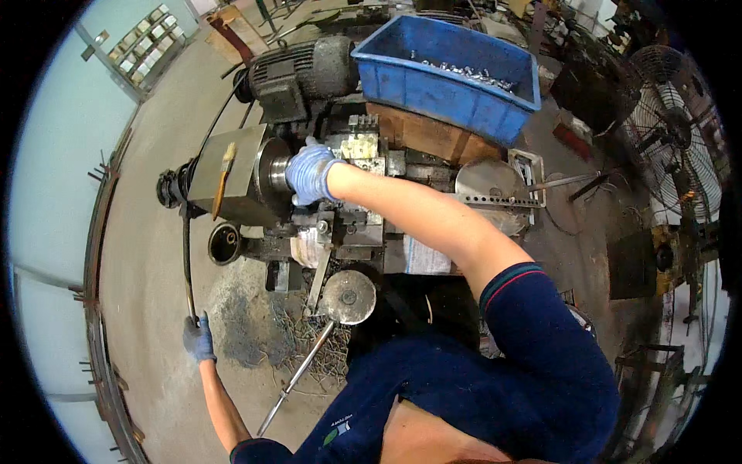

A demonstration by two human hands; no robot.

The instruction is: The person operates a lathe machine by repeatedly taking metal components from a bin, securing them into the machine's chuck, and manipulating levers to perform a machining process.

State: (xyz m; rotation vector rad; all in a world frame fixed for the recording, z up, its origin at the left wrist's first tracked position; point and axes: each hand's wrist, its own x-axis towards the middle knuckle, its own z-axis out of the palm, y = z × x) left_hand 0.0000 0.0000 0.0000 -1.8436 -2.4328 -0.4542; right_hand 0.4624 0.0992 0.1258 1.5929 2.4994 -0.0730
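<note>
My left hand (199,339), in a blue-grey glove, is closed round the lower end of a long dark lever (187,271) that runs down from the left end of a lathe. My right hand (311,173), gloved in blue, is closed at the right end of the round metal chuck (277,172). Its back hides the chuck's front and whatever the fingers hold. The grey headstock (232,174) stands left of the chuck, with a wooden-handled brush (224,179) lying on top. Just beyond my right hand is the tool post (360,147).
A blue bin (448,89) with small metal parts stands behind the lathe, beside a motor (305,73). A round handwheel disc (348,297) and a steel bar (297,375) are near my body. Metal shavings (309,348) litter the floor; a fan (668,131) stands at right.
</note>
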